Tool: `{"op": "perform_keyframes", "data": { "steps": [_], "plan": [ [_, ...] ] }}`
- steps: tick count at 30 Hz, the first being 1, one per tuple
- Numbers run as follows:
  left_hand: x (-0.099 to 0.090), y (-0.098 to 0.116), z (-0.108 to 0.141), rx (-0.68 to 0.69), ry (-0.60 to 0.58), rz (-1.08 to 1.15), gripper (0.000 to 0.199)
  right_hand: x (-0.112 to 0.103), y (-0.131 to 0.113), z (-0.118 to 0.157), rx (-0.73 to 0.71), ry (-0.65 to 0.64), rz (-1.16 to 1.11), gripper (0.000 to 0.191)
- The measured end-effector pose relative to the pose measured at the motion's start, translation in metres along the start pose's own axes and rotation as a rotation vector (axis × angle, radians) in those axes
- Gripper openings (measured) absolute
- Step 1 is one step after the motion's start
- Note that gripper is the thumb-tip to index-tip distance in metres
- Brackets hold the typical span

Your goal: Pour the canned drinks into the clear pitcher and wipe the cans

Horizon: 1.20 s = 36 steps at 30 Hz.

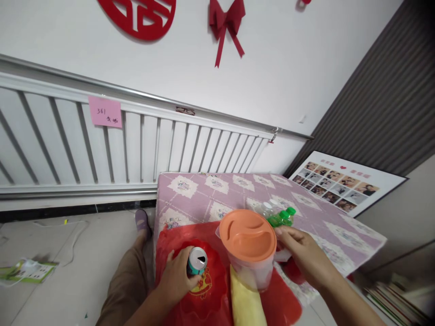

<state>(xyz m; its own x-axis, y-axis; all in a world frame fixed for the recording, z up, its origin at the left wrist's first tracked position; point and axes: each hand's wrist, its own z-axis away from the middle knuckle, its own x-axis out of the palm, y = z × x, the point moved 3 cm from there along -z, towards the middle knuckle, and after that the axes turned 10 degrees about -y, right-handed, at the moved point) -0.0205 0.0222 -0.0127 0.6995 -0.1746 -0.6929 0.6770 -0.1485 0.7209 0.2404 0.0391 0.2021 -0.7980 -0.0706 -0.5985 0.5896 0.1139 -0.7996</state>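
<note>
My left hand (178, 274) is wrapped round an opened drink can (198, 260) with a silver top and teal side. The can is upright over a red scalloped plate (217, 296) with a yellow design in its middle. To the right is a translucent pitcher (256, 274) with an orange lid (251, 235). My right hand (295, 249) is closed at the pitcher's right side, by its handle; the fingertips are partly hidden. In front of the pitcher lies a yellow, rounded, long object (246, 301), cut off by the lower edge of the view.
Clear bottles with green caps (283, 217) are behind the pitcher. A red mat (170, 235) covers part of the flowered tablecloth (231, 185). A white radiator (204, 145) lines the wall. A photo board (340, 181) leans at right; books (394, 299) are below.
</note>
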Motion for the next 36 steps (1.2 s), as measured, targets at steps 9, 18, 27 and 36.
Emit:
{"op": "perform_keyframes", "data": {
  "steps": [9, 18, 27, 36],
  "plan": [
    [-0.001, -0.001, 0.000, 0.012, 0.005, 0.017, 0.067, 0.005, -0.005, -0.004, -0.010, -0.088, 0.098, 0.039],
    [-0.001, -0.002, 0.001, 0.024, 0.011, 0.028, 0.067, 0.016, -0.006, -0.013, -0.036, -0.183, 0.224, 0.040],
    [-0.003, -0.002, 0.000, 0.019, 0.000, 0.044, 0.067, 0.027, -0.009, -0.018, -0.102, -0.179, 0.403, 0.038],
    [-0.004, -0.002, -0.001, 0.010, -0.013, 0.062, 0.066, 0.039, -0.012, -0.023, -0.131, -0.188, 0.484, 0.035]
  ]
}}
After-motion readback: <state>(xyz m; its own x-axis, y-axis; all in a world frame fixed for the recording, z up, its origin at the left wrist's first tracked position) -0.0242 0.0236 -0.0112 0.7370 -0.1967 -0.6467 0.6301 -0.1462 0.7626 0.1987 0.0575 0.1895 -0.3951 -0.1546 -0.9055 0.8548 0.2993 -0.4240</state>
